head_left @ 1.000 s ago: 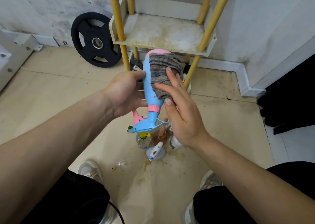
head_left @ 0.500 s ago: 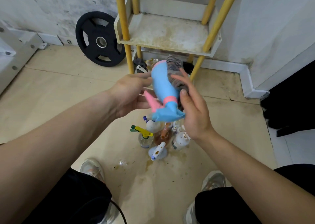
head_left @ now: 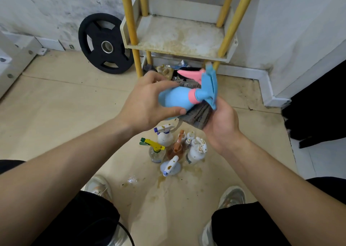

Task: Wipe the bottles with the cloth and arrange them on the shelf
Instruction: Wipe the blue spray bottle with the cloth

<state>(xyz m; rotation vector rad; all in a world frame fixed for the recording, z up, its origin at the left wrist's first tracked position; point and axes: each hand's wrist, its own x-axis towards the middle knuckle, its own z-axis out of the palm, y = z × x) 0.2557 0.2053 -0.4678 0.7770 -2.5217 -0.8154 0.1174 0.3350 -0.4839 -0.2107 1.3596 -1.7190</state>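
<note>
My left hand (head_left: 148,101) grips the body of a blue spray bottle (head_left: 179,98) with a pink collar and pink trigger, lying roughly sideways with its spray head pointing up and right. Under the bottle my right hand (head_left: 221,122) holds a grey-brown striped cloth (head_left: 198,114) against its neck and lower side. Several more spray bottles (head_left: 174,150), stained brown, stand clustered on the floor below my hands. The shelf (head_left: 179,38), a dirty white tray on yellow poles, stands just beyond with nothing on this level.
A black weight plate (head_left: 104,43) leans on the wall left of the shelf. Clutter lies under the shelf's lower level. Brown spill stains (head_left: 164,184) mark the tan floor near my two shoes. A dark object (head_left: 318,103) sits at the right.
The bottle has been turned from head-down to sideways with its spray head up and right. My right hand with the cloth has moved from the bottle's top side to beneath it.
</note>
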